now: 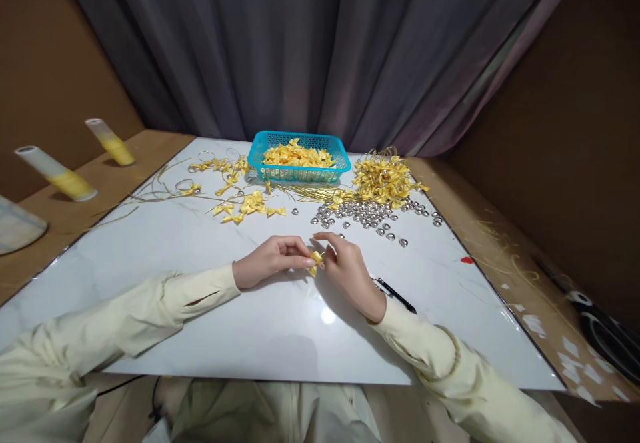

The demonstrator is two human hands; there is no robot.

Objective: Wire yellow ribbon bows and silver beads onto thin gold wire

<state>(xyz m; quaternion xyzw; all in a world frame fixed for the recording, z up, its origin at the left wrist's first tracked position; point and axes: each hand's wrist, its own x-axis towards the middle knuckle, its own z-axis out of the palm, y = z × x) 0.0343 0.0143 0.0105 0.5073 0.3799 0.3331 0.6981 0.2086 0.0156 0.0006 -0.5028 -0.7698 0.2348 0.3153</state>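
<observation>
My left hand (pixel 275 258) pinches a small yellow ribbon bow (pixel 315 257) between thumb and fingertips, above the middle of the white tabletop. A thin gold tie end sticks out at the bow's right side. Close on the right is my right hand (pixel 347 268), its index finger stretched over the bow and apart from the thumb. The thumb tip is beside the bow; whether it touches cannot be made out. My right hand's other fingers are largely hidden. Just beyond both hands lie many silver heart-shaped beads (pixel 367 214) and several loose yellow bows (pixel 250 204).
A turquoise basket (pixel 257 156) of yellow bows stands at the back. Right of it is a heap of bows with gold ties (pixel 385 178). Black tweezers (pixel 396 295) lie by my right wrist. Yellow-wrapped spools (pixel 70 182) stand left; black-handled scissors (pixel 607 336) lie right.
</observation>
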